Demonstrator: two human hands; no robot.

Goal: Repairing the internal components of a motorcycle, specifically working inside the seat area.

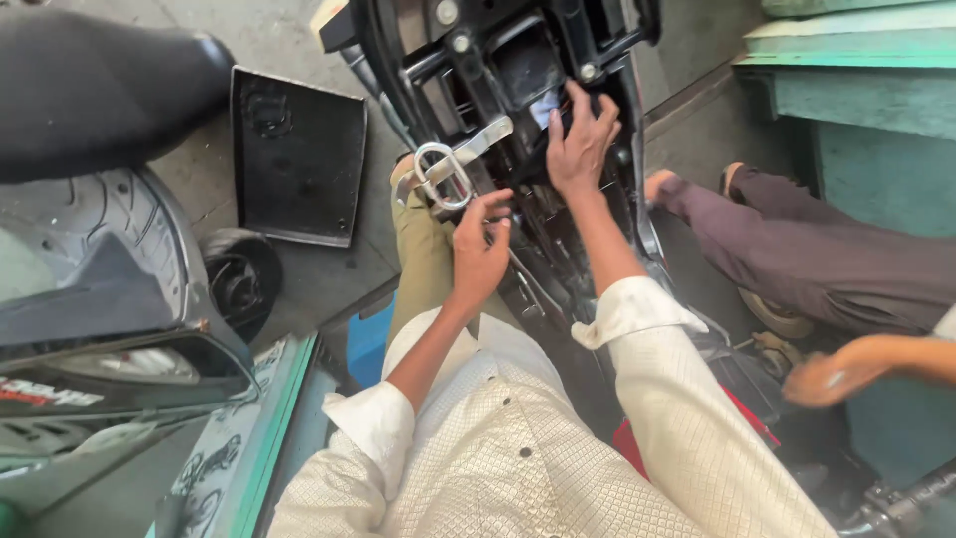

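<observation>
Right hand (581, 144) lay spread, open, inside black frame (518, 90). Left hand (480, 249) fingers curled, apparently pinching something beside the metal ring (441, 176); panel (297, 154) on floor, co-worker's hand (827, 377) nearby.

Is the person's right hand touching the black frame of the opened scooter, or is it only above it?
Touching. In the head view, the right hand lies spread on the black scooter frame, its fingers pressed against the dark parts with no visible gap.

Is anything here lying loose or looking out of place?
Yes. A flat black panel lies on the concrete floor, apart from the opened scooter body where the left hand and right hand work.
</observation>
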